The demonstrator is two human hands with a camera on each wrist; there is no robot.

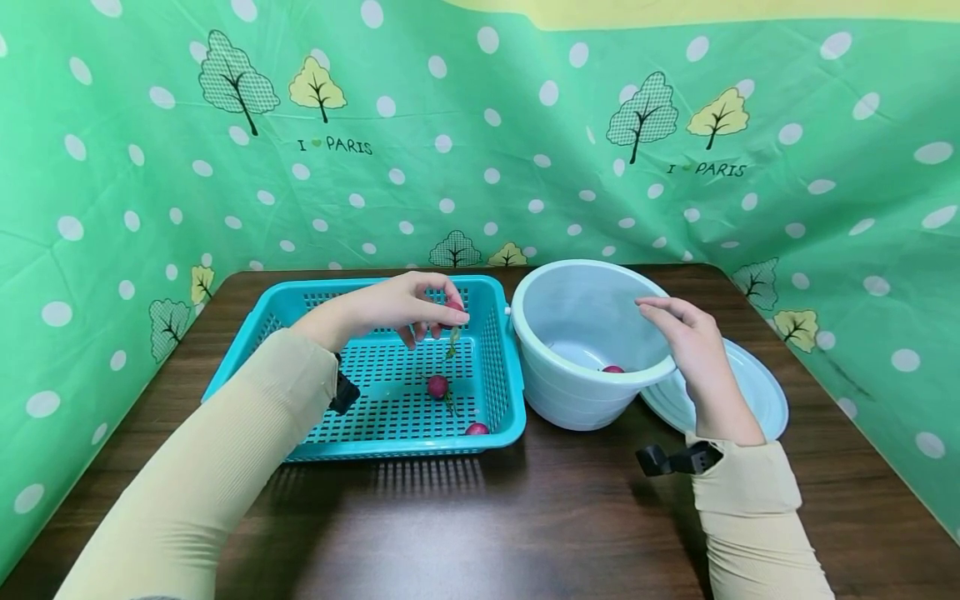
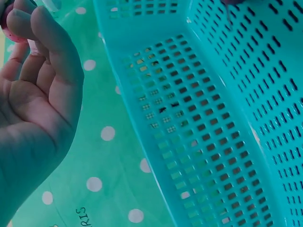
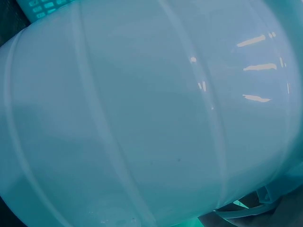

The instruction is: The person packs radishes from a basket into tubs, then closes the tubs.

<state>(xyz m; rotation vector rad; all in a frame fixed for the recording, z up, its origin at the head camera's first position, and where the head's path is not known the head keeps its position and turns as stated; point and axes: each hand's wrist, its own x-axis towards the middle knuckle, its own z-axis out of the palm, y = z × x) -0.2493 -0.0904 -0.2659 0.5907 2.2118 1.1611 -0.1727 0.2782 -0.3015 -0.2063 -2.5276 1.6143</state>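
My left hand (image 1: 390,304) is above the blue-green basket (image 1: 513,400) and pinches a red radish (image 1: 452,315) whose thin leafy stem hangs down. In the left wrist view the radish (image 2: 15,35) shows at the fingertips. Two more radishes lie in the basket, one (image 1: 437,387) near the right side and one (image 1: 476,429) in the near right corner. To the right stands a pale blue bucket (image 1: 573,400) with a radish (image 1: 612,369) on its bottom. My right hand (image 1: 696,350) is at the bucket's right rim, fingers loosely bent, with nothing visible in them.
Behind the right forearm a pale blue round lid (image 1: 761,396) lies on the dark wooden table (image 1: 495,533), partly under the bucket's side. The basket's right wall stands close to the bucket. A green dotted cloth (image 1: 465,108) hangs behind the table.
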